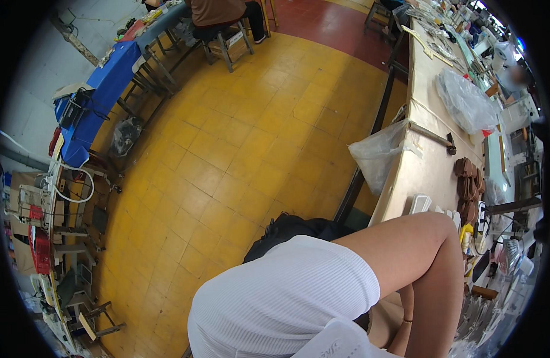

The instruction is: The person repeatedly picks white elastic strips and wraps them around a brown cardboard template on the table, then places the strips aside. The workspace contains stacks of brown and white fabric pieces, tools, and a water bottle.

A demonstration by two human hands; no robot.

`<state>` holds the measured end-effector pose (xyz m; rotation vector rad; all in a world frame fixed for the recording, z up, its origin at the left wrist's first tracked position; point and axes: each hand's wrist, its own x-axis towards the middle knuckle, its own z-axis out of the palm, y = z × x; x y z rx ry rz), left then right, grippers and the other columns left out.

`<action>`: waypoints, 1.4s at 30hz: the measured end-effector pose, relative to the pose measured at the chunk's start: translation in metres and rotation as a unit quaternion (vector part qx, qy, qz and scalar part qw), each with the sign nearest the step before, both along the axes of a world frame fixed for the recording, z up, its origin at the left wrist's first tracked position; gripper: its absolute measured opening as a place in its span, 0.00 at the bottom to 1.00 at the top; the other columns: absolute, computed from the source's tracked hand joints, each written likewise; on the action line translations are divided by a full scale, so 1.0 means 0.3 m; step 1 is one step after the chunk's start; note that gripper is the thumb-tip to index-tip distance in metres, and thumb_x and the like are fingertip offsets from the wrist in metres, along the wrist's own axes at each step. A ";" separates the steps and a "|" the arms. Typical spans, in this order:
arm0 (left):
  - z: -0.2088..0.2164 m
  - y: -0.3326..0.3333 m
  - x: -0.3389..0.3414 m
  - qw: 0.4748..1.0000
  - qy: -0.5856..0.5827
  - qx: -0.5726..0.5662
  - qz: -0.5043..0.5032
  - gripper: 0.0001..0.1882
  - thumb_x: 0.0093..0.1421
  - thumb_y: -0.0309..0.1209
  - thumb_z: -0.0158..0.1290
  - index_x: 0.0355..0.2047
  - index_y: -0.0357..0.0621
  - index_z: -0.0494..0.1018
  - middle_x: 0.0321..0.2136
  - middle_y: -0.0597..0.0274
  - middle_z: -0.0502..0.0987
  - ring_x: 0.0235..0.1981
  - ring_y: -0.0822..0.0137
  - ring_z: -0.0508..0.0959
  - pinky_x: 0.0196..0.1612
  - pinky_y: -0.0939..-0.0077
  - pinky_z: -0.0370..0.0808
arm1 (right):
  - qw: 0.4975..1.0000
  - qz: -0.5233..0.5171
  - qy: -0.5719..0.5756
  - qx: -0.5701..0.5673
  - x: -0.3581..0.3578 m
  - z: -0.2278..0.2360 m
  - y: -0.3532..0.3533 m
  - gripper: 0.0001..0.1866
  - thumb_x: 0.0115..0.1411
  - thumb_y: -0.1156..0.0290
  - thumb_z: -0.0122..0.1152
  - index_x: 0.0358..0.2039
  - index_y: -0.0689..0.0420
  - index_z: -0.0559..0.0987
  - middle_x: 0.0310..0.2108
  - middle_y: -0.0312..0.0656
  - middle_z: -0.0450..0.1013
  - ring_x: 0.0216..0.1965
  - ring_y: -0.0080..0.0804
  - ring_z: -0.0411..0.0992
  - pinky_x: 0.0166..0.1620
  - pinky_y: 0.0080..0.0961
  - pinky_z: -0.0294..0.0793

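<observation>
My bent left arm (400, 244), in a white ribbed short sleeve (287, 292), fills the lower right. Its elbow points to the far side by the workbench (430, 143), and the forearm runs down past the lower edge. My left hand is out of the picture. Behind that forearm a wrist with a thin bracelet (407, 322) shows, seemingly my right one; part of my right hand (408, 298) goes behind the left arm. Its fingers are hidden, so what it holds I cannot tell. A tan surface (382, 322) lies beside the wrist.
On the bench are a hammer (435, 137), stacked brown pieces (467, 185), a clear plastic bag (466, 101) and white pieces (421, 203). Another bag (379, 152) hangs off its edge. Across the yellow tiled floor (227, 149) stand a blue-topped table (111, 74) and a seated person (221, 12).
</observation>
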<state>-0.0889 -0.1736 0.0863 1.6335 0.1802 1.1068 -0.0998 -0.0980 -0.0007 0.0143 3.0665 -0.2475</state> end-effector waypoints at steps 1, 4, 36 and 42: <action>0.003 0.008 0.005 1.000 -0.002 0.001 -0.004 0.16 0.59 0.37 0.51 0.37 0.35 0.73 0.29 0.56 0.77 0.30 0.69 0.75 0.34 0.71 0.69 | 1.000 0.000 -0.001 0.000 -0.004 -0.001 -0.002 0.11 0.52 0.78 0.49 0.36 0.54 0.77 0.25 0.43 0.72 0.27 0.40 0.74 0.30 0.35 0.72; 0.011 0.029 0.019 1.000 -0.002 -0.005 -0.008 0.16 0.59 0.37 0.51 0.37 0.35 0.73 0.29 0.56 0.77 0.30 0.69 0.75 0.34 0.71 0.69 | 1.000 0.007 0.001 -0.005 -0.009 -0.003 0.006 0.11 0.52 0.78 0.50 0.36 0.54 0.77 0.25 0.43 0.72 0.27 0.40 0.74 0.30 0.35 0.72; 0.012 -0.196 0.213 0.758 0.018 -0.225 -0.612 0.19 0.59 0.39 0.50 0.35 0.32 0.74 0.28 0.53 0.79 0.28 0.69 0.76 0.29 0.71 0.70 | 0.994 -0.064 0.084 0.042 0.027 -0.088 0.060 0.04 0.48 0.72 0.57 0.21 0.53 0.80 0.23 0.41 0.77 0.27 0.39 0.77 0.24 0.35 0.74; 0.001 -0.177 0.243 0.773 -0.004 -0.255 -0.580 0.19 0.60 0.39 0.49 0.35 0.30 0.72 0.28 0.49 0.78 0.28 0.67 0.75 0.31 0.69 0.69 | 0.989 -0.060 0.130 0.022 0.037 -0.037 0.059 0.02 0.46 0.72 0.58 0.21 0.53 0.77 0.17 0.38 0.74 0.24 0.35 0.76 0.24 0.30 0.69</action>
